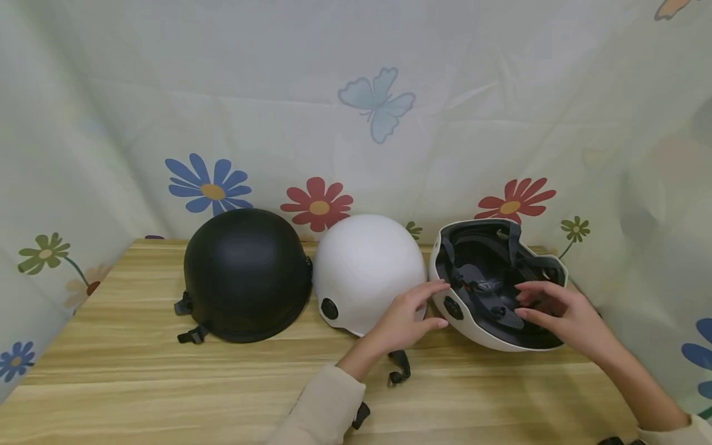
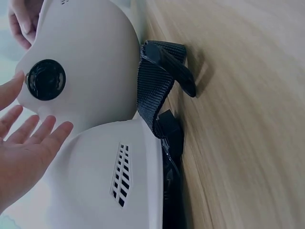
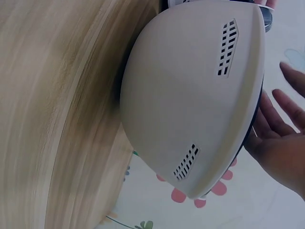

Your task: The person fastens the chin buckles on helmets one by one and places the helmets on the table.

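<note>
On the right of the table, a white helmet (image 1: 479, 332) lies upside down, its black padded lining and straps facing up. My left hand (image 1: 408, 316) is at its left side, fingers extended close to the black round knob (image 2: 46, 80); whether they touch the shell I cannot tell. At the helmet's right rim is my right hand (image 1: 559, 314), fingers loosely bent over the opening, gripping nothing. A second white helmet (image 1: 368, 269) sits dome up beside it, partly behind my left hand. Its black chin strap (image 2: 159, 78) hangs out onto the table.
A black helmet (image 1: 247, 272) stands dome up on the left, close to the middle one, with strap buckles (image 1: 193, 334) at its lower left. Behind the wooden table (image 1: 139, 371) hangs a flowered curtain (image 1: 267, 111), which also borders both sides.
</note>
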